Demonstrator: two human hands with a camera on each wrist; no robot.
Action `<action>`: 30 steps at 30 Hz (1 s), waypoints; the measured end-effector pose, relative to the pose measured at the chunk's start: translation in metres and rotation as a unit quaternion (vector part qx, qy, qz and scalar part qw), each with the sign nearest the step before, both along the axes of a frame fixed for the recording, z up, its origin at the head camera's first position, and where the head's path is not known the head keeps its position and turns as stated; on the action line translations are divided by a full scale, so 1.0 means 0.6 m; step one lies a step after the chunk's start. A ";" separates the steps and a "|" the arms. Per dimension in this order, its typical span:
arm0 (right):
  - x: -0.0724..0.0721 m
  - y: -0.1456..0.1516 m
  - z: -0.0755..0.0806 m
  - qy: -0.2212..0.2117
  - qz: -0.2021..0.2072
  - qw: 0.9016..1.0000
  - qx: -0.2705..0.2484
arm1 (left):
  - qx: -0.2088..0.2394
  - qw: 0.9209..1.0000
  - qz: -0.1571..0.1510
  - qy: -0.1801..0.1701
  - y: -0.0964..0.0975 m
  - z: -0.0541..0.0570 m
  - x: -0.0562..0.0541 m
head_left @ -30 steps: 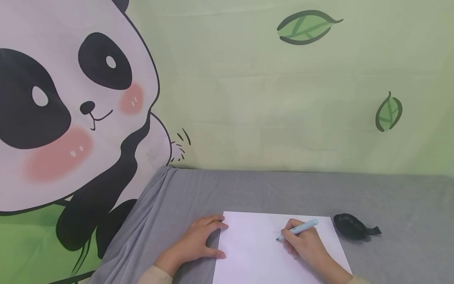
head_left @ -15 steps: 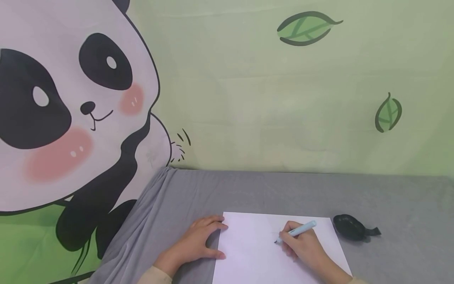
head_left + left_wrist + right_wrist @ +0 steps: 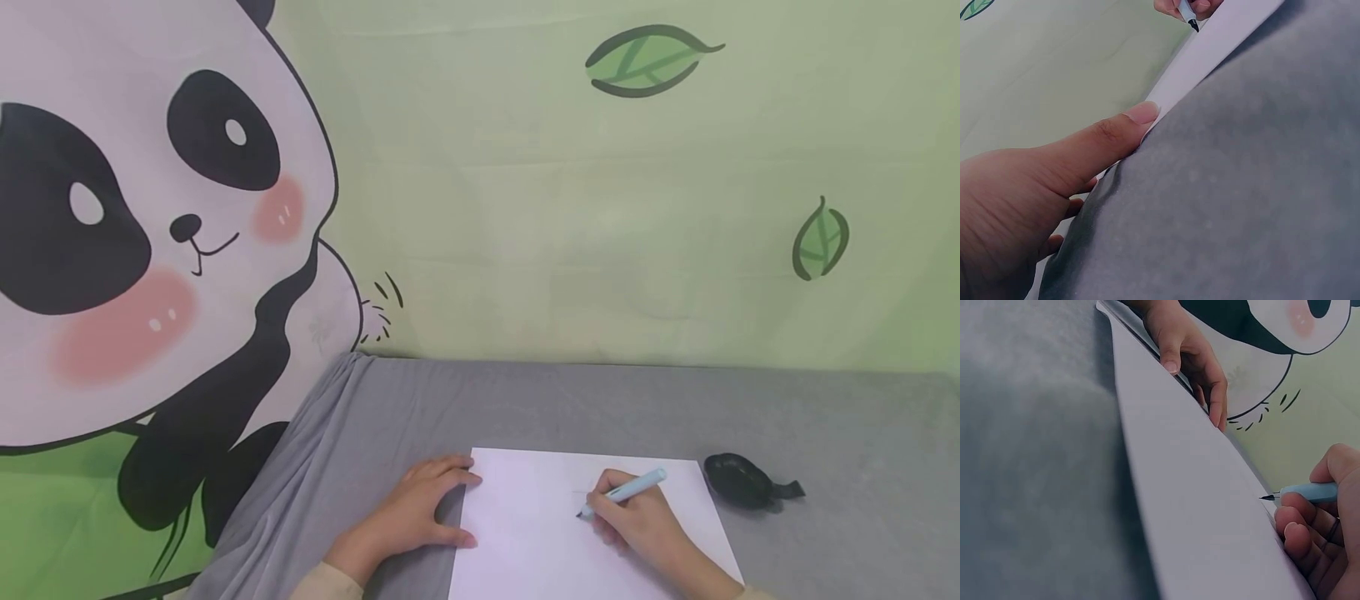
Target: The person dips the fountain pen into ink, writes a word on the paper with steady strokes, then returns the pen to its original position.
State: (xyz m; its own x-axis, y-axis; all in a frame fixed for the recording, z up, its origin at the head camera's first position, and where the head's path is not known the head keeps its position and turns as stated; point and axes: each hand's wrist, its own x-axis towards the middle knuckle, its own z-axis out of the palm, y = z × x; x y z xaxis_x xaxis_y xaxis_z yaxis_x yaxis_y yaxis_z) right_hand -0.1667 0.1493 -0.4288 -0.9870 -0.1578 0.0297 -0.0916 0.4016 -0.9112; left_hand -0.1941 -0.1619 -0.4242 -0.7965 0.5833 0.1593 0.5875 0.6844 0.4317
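A pale green backdrop (image 3: pixel 495 192) fills the upper part of the head view, its printed panda (image 3: pixel 187 283) taking up the left side. Below it, grey cloth (image 3: pixel 847 550) spreads across the lower part of the frame. A sheet of white paper (image 3: pixel 517 542) lies on the cloth at bottom centre, its near end cut off by the frame.

The person's left hand (image 3: pixel 412 510), left of the paper, is spread, with thumb and fingertips resting on the sheet's left edge, apparently to steady it. The right hand (image 3: pixel 637 517), over the sheet's right half, pinches a light blue pen between thumb and fingers. A black dish (image 3: pixel 738 481) with a short handle sits just beyond the paper's upper right corner.

The pen (image 3: pixel 633 487) slants down to the left, its dark tip over the paper. Over the last second that tip has shifted slightly down and left, while the left hand has stayed put; this suggests marking in progress on a held sheet, though contact is hard to confirm. Just above the tip shows a faint line (image 3: pixel 579 492), the smallest thing visible there.
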 end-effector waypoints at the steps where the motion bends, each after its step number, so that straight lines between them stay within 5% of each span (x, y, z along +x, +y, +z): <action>1: 0.000 0.000 0.000 0.001 0.002 1.000 -0.001 | -0.001 1.000 0.000 0.001 0.000 0.000 0.000; 30: -0.004 0.004 -0.009 0.021 0.032 0.999 0.002 | -0.005 1.000 -0.003 0.023 0.000 -0.003 -0.001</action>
State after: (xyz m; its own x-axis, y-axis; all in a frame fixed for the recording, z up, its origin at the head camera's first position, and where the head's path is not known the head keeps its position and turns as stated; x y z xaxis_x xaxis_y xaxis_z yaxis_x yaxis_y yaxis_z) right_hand -0.1689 0.1518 -0.4342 -0.9728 -0.2206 0.0710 -0.1560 0.3968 -0.9045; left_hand -0.1948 -0.1622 -0.4262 -0.7853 0.5893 0.1896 0.6103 0.6856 0.3969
